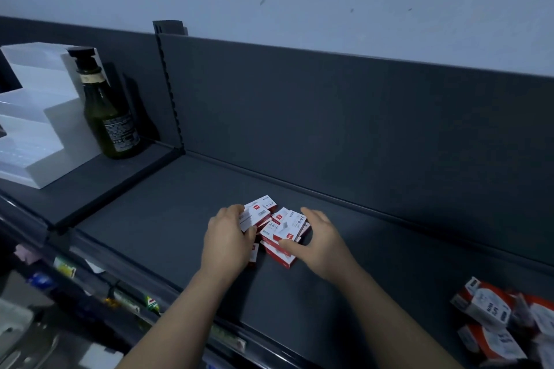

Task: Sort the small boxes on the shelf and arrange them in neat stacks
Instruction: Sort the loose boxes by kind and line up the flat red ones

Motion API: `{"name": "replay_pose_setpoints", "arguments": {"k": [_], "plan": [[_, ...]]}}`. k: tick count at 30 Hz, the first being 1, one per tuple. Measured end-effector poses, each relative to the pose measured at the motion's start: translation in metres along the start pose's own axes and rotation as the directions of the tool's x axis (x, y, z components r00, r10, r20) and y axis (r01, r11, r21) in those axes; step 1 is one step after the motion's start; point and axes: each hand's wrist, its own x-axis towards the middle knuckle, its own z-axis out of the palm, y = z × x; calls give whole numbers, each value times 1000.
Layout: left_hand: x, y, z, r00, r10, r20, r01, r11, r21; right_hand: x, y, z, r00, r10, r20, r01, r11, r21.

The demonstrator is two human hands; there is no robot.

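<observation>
Dim, bluish light is flattening everything; the dark grey metal shelf (pixel 299 284) is showing no glare and only soft shadows. Wide-angle distortion is bending the edges, and the orange-and-white cartons (pixel 491 311) at lower right are blurring

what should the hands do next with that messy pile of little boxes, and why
Probably lift the box in the left hand clear and square it up as a stack base: the red-and-white boxes lie jumbled and overlapping, while the right hand steadies the pile.
</observation>
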Motion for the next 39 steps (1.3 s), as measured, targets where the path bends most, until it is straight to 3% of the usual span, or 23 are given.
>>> {"name": "replay_pose_setpoints", "arguments": {"k": [4, 11, 20, 28, 39], "plan": [[-4, 17, -6, 977, 203, -68, -199, 978, 68, -5, 2, -11, 995, -35, -94, 29, 997, -75], [-20, 59, 7, 886, 464, 15, -462, 879, 114, -45, 9, -54, 966, -93, -240, 4, 937, -349], [-72, 121, 41, 787, 600, 144, -612, 790, 49, -132, 46, -110, 890, -57, -453, -178, 870, -459], [-145, 202, 80, 656, 728, 199, -730, 679, -75, -231, 77, -178, 815, -25, -579, -321, 812, -487], [-289, 330, 148, 517, 820, 245, -796, 566, -215, -394, 145, -286, 711, 165, -683, -576, 694, -432]]}}
